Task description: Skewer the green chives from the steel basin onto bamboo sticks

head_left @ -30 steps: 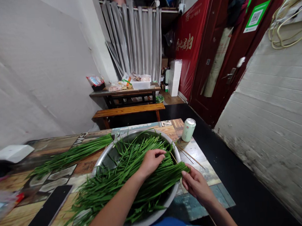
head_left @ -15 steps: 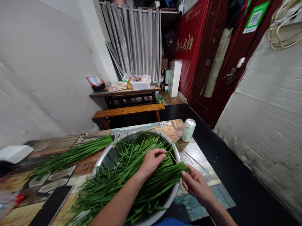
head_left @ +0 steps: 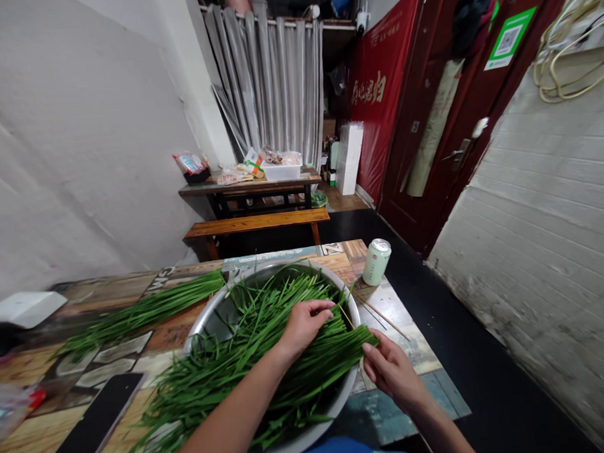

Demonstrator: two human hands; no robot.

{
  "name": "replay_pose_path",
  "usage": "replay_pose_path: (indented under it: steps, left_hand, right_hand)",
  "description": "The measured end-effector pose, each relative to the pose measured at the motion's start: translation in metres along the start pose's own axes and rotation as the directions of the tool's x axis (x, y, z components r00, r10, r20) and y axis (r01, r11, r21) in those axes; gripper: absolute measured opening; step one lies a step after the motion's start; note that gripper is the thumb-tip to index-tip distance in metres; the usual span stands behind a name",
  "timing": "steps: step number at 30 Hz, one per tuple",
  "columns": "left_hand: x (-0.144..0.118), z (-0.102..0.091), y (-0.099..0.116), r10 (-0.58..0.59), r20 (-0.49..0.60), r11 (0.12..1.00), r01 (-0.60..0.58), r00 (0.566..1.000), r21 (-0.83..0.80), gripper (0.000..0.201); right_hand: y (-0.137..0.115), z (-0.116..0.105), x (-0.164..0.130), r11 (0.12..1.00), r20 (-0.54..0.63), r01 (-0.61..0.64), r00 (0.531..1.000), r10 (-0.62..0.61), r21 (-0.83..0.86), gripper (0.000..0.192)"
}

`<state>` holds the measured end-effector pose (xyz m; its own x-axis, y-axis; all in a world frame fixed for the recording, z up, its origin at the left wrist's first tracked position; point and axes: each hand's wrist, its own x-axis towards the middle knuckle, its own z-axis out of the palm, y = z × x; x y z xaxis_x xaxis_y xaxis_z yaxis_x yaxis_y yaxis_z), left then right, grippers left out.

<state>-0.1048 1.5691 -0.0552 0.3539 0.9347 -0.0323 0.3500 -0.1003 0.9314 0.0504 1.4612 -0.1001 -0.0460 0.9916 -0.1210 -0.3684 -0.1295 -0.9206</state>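
Note:
A wide metal bowl point(head_left: 213, 317) on the patterned table holds a heap of long green chives point(head_left: 248, 362). My left hand point(head_left: 303, 323) rests on the chives near the bowl's far right rim, fingers curled over a few blades. My right hand point(head_left: 391, 369) pinches the cut ends of the chive bunch at the bowl's right edge. A second bundle of chives point(head_left: 140, 310) lies on the table left of the bowl. Thin bamboo skewers point(head_left: 380, 313) lie just right of the bowl.
A pale green drink can point(head_left: 376, 261) stands at the table's far right corner. A white box point(head_left: 22, 307) and a black flat object point(head_left: 90, 429) sit at the left. Beyond are a wooden bench point(head_left: 256, 222), another table with packets, a curtain and red doors.

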Motion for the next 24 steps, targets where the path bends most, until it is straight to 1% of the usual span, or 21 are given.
replay_pose_path:
  steps: [7,13,21,24]
  left_hand:
    - [-0.0001,0.0001,0.0005,0.004,-0.006,1.000,-0.004,1.000,-0.011,0.026]
    - [-0.0008,0.0000,0.0012,0.019,0.005,1.000,-0.019,1.000,-0.007,0.026]
    - [-0.0022,-0.0002,0.0012,0.016,0.025,1.000,-0.016,1.000,-0.004,0.028]
    - [-0.0022,0.0002,0.0005,0.024,0.007,1.000,-0.024,1.000,-0.002,0.028]
  right_hand:
    - [0.0018,-0.0022,0.0003,1.000,-0.007,-0.002,1.000,0.002,0.001,0.044]
    - [0.0030,-0.0016,0.0002,1.000,0.006,0.017,1.000,-0.017,0.019,0.041]
    - [0.0024,0.0010,-0.0002,1.000,-0.004,0.008,1.000,-0.008,0.020,0.047]
    - [0.0009,0.0018,-0.0005,1.000,-0.011,0.007,1.000,-0.006,0.022,0.046]
